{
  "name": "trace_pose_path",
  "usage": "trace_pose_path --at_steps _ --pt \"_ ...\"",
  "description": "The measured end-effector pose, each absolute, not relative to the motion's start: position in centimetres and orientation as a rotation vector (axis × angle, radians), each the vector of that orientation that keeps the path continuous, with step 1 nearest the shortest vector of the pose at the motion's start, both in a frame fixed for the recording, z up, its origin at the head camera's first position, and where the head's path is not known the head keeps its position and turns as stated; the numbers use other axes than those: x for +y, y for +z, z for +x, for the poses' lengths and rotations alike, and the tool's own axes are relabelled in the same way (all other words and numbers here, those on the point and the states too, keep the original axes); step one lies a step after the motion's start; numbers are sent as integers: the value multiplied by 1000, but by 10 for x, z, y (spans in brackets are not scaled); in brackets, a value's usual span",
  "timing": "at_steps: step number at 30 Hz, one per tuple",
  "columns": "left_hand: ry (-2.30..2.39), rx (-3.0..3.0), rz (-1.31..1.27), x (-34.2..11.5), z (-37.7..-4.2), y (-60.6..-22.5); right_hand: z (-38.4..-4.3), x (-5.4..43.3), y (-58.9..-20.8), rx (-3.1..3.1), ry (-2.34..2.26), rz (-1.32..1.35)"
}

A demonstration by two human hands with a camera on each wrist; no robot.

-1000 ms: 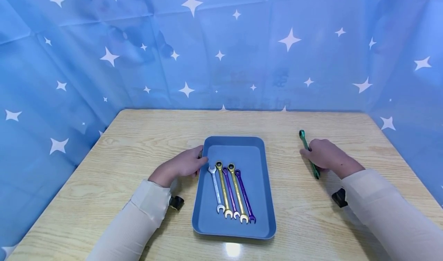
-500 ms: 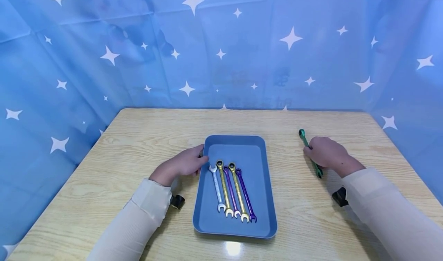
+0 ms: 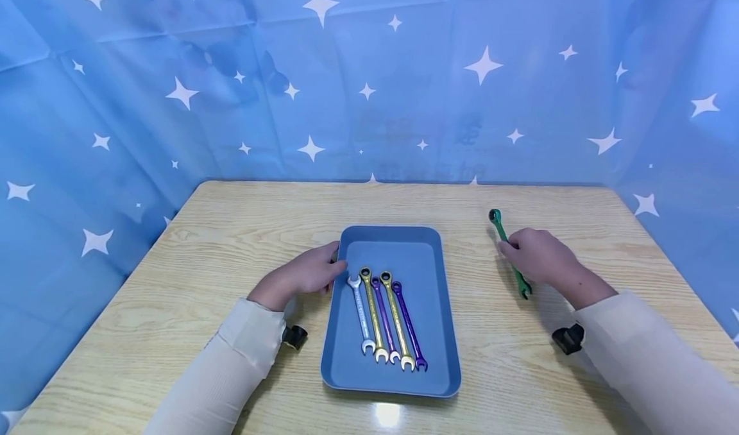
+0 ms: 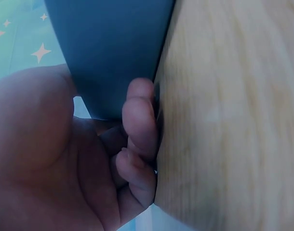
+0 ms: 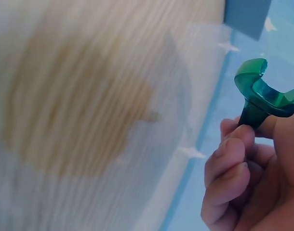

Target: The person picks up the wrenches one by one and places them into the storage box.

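My right hand (image 3: 539,255) grips a green combination wrench (image 3: 496,222) by its middle, right of the tray. The ring end points away from me. In the right wrist view, the open-end jaw of the green wrench (image 5: 265,89) sticks out past curled fingers. A blue tray (image 3: 392,246) lies mid-table, and my left hand (image 3: 308,271) holds its left wall, thumb over the rim. Seen from the left wrist, the fingers bend in at the outer wall's lower edge. Inside the tray lie a silver wrench (image 3: 362,313), two gold ones and two purple ones, side by side.
The wood-grain table (image 3: 260,210) ends at a blue curtain (image 3: 369,120) with white stars, behind and at the sides. A black wrist device (image 3: 296,337) sits at the left cuff, another black device (image 3: 568,339) at the right.
The green wrench has shifted slightly left with my right hand, its ring end moving away and left. My left hand and the tray stay where they were.
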State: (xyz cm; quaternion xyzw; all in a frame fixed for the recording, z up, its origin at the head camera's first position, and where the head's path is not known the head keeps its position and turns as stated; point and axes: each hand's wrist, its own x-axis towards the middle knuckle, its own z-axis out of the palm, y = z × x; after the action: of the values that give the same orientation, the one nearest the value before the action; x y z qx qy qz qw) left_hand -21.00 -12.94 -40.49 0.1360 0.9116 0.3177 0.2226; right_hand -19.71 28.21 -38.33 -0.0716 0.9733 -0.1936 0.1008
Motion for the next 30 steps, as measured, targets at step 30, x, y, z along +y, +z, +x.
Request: trace_pose_path --at_steps 30 --pt "876 2523 400 -130 -211 -404 -153 223 -363 2740 -1117 -372"
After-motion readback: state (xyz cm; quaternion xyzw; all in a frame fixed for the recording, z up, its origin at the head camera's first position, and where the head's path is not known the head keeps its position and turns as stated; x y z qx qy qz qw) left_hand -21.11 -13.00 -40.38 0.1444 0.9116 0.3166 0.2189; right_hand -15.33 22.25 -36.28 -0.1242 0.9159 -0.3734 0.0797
